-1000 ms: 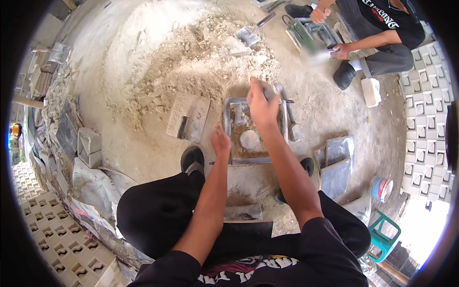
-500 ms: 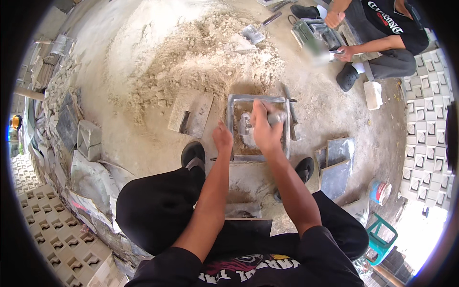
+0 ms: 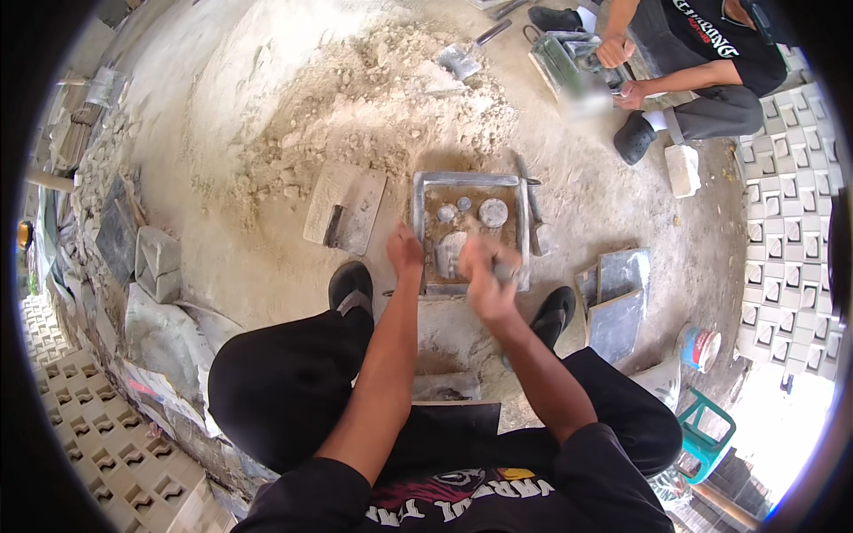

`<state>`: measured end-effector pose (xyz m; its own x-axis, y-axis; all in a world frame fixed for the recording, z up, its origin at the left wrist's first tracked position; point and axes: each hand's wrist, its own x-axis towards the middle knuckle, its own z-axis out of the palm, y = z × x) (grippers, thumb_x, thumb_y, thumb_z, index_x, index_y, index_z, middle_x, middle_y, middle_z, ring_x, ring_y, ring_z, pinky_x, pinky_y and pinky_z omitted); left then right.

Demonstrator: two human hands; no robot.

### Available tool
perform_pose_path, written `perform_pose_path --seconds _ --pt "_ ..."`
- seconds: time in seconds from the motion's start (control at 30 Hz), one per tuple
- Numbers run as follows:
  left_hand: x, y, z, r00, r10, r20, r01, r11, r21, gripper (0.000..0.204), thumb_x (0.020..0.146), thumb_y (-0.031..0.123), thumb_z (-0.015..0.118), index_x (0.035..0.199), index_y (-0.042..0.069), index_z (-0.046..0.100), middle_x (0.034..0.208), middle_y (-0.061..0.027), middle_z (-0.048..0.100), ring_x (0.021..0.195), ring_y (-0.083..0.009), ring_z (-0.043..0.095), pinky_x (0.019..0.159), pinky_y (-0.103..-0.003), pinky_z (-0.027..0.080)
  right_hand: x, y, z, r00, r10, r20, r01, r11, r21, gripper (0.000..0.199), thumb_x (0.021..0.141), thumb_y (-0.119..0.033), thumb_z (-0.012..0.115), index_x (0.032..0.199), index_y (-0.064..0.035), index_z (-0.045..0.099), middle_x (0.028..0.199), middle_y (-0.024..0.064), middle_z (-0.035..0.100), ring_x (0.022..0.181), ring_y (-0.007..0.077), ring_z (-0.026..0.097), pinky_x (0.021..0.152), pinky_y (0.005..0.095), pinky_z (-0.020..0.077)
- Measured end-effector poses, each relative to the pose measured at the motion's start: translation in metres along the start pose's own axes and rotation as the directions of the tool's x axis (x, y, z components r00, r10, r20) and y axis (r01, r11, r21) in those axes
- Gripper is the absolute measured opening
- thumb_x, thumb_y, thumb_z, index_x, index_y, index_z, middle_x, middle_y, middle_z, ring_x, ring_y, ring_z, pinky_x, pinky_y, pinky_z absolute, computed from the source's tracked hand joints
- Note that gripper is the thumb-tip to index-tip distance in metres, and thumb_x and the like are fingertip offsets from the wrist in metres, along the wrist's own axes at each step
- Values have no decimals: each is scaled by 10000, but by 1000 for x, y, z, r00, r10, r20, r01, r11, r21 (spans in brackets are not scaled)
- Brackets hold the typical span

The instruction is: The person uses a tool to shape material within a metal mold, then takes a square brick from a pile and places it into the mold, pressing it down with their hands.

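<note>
A square grey mould frame (image 3: 471, 178) lies on the ground between my feet, with packed brown sand (image 3: 506, 235) inside. Pressed into the sand are a large round grey disc (image 3: 493, 211), two small round pieces (image 3: 446, 213) and a pale flat shape (image 3: 450, 253) partly behind my fingers. My right hand (image 3: 487, 266), smeared by motion, is closed round a grey, stubby tool above the frame's near half; its kind is unclear. Beside the frame's left wall, my left hand (image 3: 405, 249) is closed, and whatever it may hold is hidden.
A flat board with a handle (image 3: 346, 209) lies left of the frame. Beyond it spreads a heap of loose sand (image 3: 400, 107) with a trowel (image 3: 459, 60). Grey slabs (image 3: 615, 306) lean at right, near a bucket (image 3: 700, 346) and green stool (image 3: 706, 435). A co-worker's hands (image 3: 622, 71) work at far right.
My right hand has come nearer to me, baring the round disc and small pieces in the sand. My left hand stays by the frame. The co-worker's hands have come closer together.
</note>
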<state>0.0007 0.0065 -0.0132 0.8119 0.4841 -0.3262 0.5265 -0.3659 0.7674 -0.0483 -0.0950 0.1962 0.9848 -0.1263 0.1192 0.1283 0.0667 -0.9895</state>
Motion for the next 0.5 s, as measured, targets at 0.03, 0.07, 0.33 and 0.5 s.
perform_pose_path --seconds 0.03,0.07,0.33,0.5 --pt "2 -2 2 999 13 -44 -13 1000 14 680 971 429 246 775 -107 615 796 -315 604 820 -491 563 758 -534 395 -3 5 1 1000 21 10 -20 998 -54 356 943 -93 483 602 -13 415 541 -23 418 535 35 332 453 255 267" --pt "0 1 2 1000 -17 10 17 1000 7 682 970 431 244 774 -105 617 795 -314 605 817 -488 566 757 -535 395 -5 5 3 999 46 11 -44 992 -117 357 941 -90 483 600 -15 410 542 -23 414 535 35 330 452 256 265" --pt "-3 9 -8 993 -13 120 13 1000 6 699 968 444 228 748 -99 609 774 -306 607 787 -482 576 744 -534 398 -4 -5 -30 922 106 372 -52 987 -153 370 887 -68 546 565 -23 369 523 -15 344 521 54 307 449 278 257" --pt "-2 13 -5 1000 -7 28 7 1000 -7 706 965 455 231 727 -97 600 765 -302 607 792 -490 569 745 -536 396 1 -17 -43 890 8 456 -3 1000 -12 410 851 -157 611 562 -28 351 532 14 280 526 100 262 461 304 219"
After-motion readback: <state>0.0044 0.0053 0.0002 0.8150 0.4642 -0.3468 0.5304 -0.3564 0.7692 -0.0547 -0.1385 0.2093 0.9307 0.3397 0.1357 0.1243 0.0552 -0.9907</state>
